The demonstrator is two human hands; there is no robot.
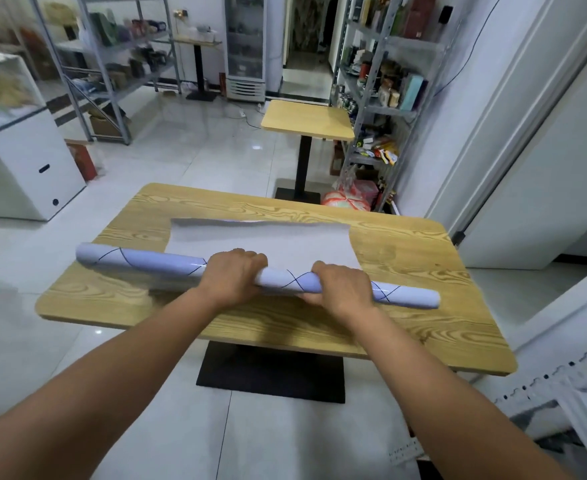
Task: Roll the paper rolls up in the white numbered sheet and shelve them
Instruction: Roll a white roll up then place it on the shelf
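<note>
Seen from the head camera, a white sheet (pixel 261 242) crossed with dark lines is lying on a wooden table (pixel 423 244), its near part rolled into a long tube (pixel 146 263). The left hand (pixel 231 275) and right hand (pixel 342 289) are gripping the tube's middle, fingers curled over it.

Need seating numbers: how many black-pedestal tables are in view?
3. A large wood-grain table nearest the camera; a smaller pale wooden table beyond it, beside the grey metal shelving; a narrow table at the back, left of the glass-door fridge. Others may be hidden.
</note>
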